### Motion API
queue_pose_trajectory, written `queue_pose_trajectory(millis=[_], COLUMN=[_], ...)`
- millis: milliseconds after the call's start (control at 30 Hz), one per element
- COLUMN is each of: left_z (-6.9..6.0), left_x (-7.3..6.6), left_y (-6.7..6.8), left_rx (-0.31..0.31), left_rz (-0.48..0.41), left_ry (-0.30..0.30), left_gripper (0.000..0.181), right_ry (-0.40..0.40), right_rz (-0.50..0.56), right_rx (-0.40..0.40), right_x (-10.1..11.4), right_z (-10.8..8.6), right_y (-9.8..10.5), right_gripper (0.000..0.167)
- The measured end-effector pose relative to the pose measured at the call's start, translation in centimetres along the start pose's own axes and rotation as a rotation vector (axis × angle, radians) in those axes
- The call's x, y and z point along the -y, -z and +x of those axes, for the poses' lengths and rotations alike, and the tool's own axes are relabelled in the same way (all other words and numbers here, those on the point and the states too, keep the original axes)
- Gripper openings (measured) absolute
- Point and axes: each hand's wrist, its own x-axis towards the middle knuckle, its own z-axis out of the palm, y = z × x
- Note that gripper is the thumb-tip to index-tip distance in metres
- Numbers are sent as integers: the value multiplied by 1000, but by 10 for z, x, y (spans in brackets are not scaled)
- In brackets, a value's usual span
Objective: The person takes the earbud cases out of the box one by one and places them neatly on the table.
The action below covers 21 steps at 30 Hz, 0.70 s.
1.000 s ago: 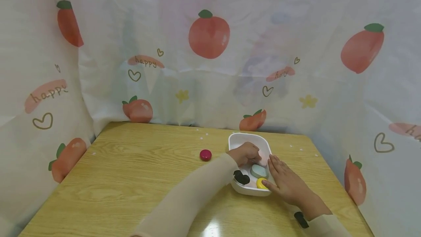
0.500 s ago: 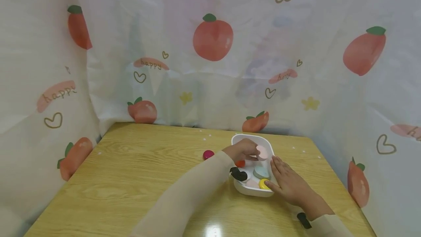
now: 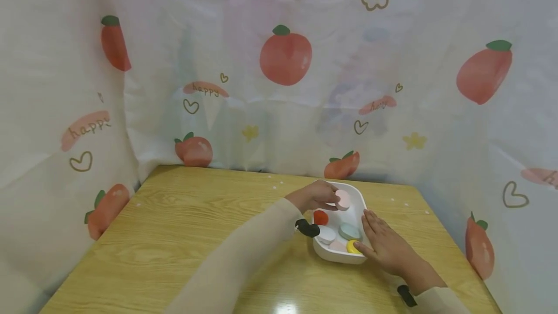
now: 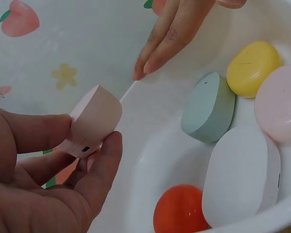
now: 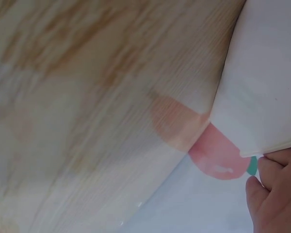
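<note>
Over the white tray [image 3: 340,258], the left hand [image 3: 315,196] pinches a pink case [image 3: 343,200]; at right, the right hand [image 3: 389,246], fingers straight, partly hides a yellow piece [image 3: 351,247].

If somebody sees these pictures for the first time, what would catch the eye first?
Probably the big red fruit print, upper middle of the head view, on the white cloth behind the table. Next, the white tray, where the yellow piece and the orange-red piece stand out. Over its far end, the left hand pinches a pale pink piece.
</note>
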Motion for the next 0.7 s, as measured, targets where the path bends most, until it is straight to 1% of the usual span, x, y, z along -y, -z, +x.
queue_pose_trajectory(millis=[267,400,533,700], left_z=[-12,-18,-25,-35], left_x=[-11,-15,-17,-18], left_y=[27,41,54,70], left_rx=[77,104,99,91], left_rz=[38,54,63,62], left_ry=[10,27,38,38], left_gripper=[35,34,32,36], right_ry=[-1,-6,-4,-3], right_rz=[4,8,8,14], right_rx=[-5,2,-1,-3], right_x=[-1,-1,-1,0], right_z=[1,0,-1,0], right_y=[0,1,1,0], right_gripper=[82,82,82,82])
